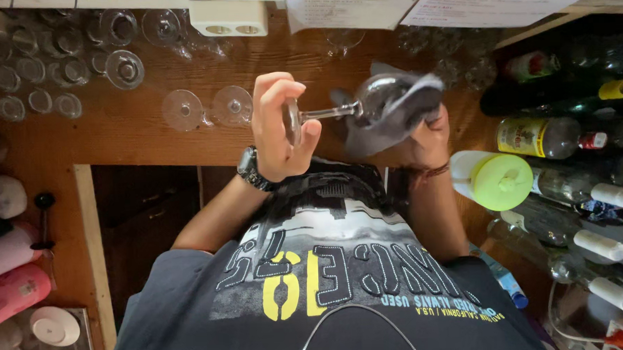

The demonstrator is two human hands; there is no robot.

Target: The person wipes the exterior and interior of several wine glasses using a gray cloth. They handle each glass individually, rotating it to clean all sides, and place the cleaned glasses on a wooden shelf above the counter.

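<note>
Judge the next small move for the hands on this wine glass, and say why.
Probably a slight turn of the wine glass by its base. The left hand pinches the foot, with the stem lying sideways, while the right hand presses a grey cloth around the bowl. The cloth covers only part of the bowl, so turning would likely bring unwiped glass under it.

One view only was supplied, from a camera worn on the person's head. It looked steeply down over the chest onto the wooden bench [151, 142], at close range. The picture appeared inverted: the torso filled the lower edge, the hands sat near centre, and bottles [538, 138] lined the right side.
</note>
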